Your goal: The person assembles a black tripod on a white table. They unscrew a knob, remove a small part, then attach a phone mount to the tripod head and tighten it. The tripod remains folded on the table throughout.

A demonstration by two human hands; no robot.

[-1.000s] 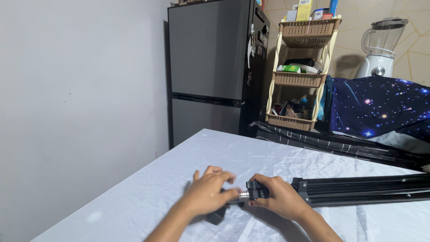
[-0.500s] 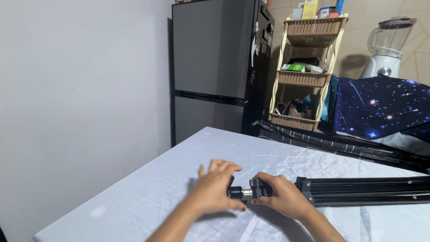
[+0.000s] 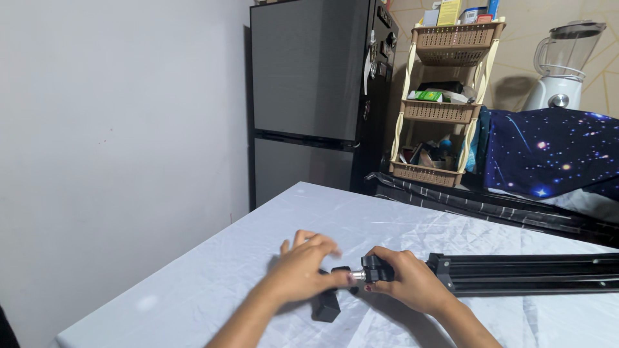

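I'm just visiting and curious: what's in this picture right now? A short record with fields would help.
Setting: table under a wrinkled white cloth, beside a plain wall
Left hand: fingers on a small black fitting at the end of the stand
Right hand: grip around the black head piece with a silver stud
Main thing: long folded black metal stand, lying flat, running off to the right
Behind: dark grey refrigerator, beige three-tier basket rack, white blender, starry blue cloth
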